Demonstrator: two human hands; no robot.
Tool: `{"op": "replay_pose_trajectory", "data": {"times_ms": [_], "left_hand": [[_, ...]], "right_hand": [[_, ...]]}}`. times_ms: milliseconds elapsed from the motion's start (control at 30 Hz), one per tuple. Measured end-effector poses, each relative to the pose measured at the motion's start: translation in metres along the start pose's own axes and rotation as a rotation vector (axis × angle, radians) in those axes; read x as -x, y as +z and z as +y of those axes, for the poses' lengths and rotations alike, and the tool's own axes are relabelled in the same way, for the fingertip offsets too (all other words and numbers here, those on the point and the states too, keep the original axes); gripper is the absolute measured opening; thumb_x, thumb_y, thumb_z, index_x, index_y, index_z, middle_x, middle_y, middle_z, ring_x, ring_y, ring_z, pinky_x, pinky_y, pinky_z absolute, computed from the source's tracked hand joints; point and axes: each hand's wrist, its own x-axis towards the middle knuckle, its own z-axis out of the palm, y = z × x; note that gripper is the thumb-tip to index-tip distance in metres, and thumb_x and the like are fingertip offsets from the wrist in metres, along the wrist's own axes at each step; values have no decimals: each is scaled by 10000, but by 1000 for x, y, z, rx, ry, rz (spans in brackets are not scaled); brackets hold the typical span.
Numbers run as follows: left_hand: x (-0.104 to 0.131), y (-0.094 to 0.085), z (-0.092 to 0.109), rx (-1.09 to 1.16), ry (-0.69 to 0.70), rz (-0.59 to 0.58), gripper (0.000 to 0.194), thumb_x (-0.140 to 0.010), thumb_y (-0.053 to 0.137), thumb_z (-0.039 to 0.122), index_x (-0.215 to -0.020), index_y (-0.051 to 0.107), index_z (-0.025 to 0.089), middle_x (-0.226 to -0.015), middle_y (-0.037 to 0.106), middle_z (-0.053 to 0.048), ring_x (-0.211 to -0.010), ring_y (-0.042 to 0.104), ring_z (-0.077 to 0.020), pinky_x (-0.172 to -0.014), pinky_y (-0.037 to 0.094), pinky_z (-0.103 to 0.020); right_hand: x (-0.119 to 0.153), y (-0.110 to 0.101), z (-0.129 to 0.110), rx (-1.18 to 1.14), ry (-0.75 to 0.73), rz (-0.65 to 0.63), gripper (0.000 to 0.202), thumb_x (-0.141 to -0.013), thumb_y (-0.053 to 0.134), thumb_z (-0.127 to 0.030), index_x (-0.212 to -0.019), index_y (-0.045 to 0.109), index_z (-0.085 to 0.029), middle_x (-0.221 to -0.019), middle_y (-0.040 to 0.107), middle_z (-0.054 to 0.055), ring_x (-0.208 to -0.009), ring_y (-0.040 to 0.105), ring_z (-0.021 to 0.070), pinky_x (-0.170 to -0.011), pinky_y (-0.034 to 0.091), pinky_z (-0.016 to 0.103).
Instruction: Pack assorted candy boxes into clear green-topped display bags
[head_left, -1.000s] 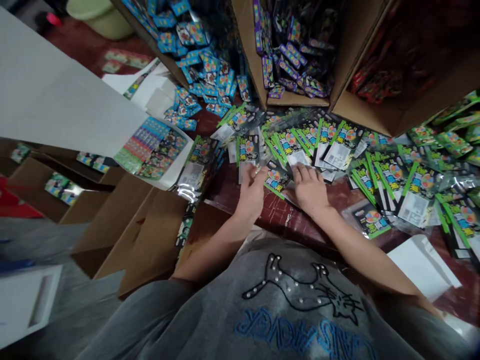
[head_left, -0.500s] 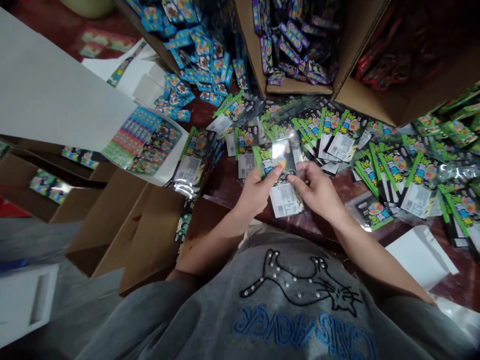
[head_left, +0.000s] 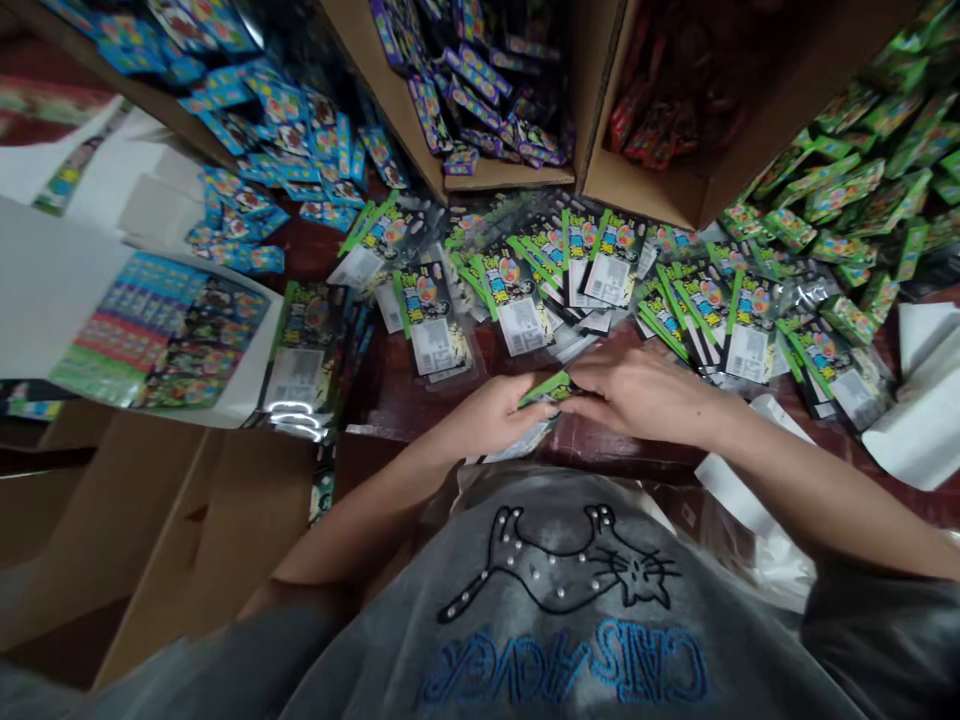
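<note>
Close in front of my shirt, my left hand [head_left: 495, 415] is closed on a green-and-black printed plastic pouch [head_left: 553, 388]. My right hand [head_left: 637, 392] has its thumb and fingers pinched on the pouch's right side, and its fingers hide much of it. A pale part of the pouch shows below the left fingers. Just beyond the hands lie more of these pouches, each with a green strip and a white label, among them one pouch [head_left: 517, 305] and another [head_left: 433, 320].
Cardboard boxes hold purple packets [head_left: 480, 75] and red packets [head_left: 660, 125]. Blue packets [head_left: 292, 120] heap at the left, green packets [head_left: 847, 190] at the right. A printed sheet [head_left: 161, 330] lies left, above open cardboard flaps [head_left: 150, 500]. White paper [head_left: 919, 400] lies right.
The view has swung right. The pouch, earlier held up with its face showing, is now lower and tilted, mostly covered by my hands. My right hand has turned over it.
</note>
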Motion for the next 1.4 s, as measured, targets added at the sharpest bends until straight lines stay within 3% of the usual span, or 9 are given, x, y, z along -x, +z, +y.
{"op": "replay_pose_trajectory", "data": {"times_ms": [133,233,333,467,600,833,1000,1267,1400], "left_hand": [[0,0,-2,117,-126,-106,410,-752,904,440,-1034,779,169,-901,786,-21,-747,690,-165,-659,551,-256],[-6,6,-4,143,-148,160,321,-794,871,473,-871,790,172,-775,763,-15,-655,645,-143,-600,509,-242],[-18,21,-3,272,-100,410,349,-822,848,498,-952,817,176,-898,806,-32,-746,676,-149,-717,545,-261],[-31,42,-7,368,-87,555,453,-837,824,599,-956,796,163,-865,766,-22,-736,629,-139,-710,515,-255],[-36,43,-13,158,-69,652,606,-924,667,743,-708,619,178,-616,523,35,-621,446,-112,-590,369,-251],[-45,34,-23,134,-25,822,654,-953,614,767,-673,391,220,-636,363,57,-631,354,-110,-597,311,-262],[-49,24,-33,133,-62,1053,590,-1012,578,699,-703,397,230,-657,408,48,-655,423,-123,-638,372,-259],[-2,47,-47,117,-197,658,292,-1038,614,497,-1161,641,234,-1059,779,-84,-926,740,-229,-850,596,-363],[23,13,-51,43,-172,588,527,-961,740,531,-1393,599,263,-1293,770,-128,-1113,776,-280,-935,633,-416]], "right_hand": [[18,-14,12,-346,-145,-80,167,-1050,629,-328,-1079,776,-255,-1257,789,51,-1175,755,217,-1029,593,378],[24,-2,16,-406,59,293,197,-1048,636,-409,-1049,753,-250,-1276,784,84,-1258,728,248,-1097,568,441],[16,31,12,-507,347,710,347,-1049,592,-562,-1138,693,-242,-1185,790,107,-1136,755,251,-1013,595,435],[-5,76,2,-406,588,740,500,-1025,509,-703,-1095,628,-222,-920,778,104,-798,735,267,-726,567,385],[-21,96,5,-148,715,817,401,-1046,427,-622,-1016,564,-247,-815,737,128,-677,694,310,-601,443,374],[-36,94,12,-279,722,816,441,-1075,323,-622,-982,556,-259,-858,759,128,-773,732,296,-680,495,368],[-15,98,-2,-397,646,389,459,-1009,485,-700,-967,617,-263,-843,791,95,-786,782,304,-687,531,356],[10,116,-3,-491,672,313,400,-991,466,-693,-875,584,-329,-507,631,-2,-475,678,300,-530,535,399],[14,97,18,-220,605,204,475,-968,491,-709,-1103,742,-329,-724,799,70,-605,769,378,-560,586,483]]}}
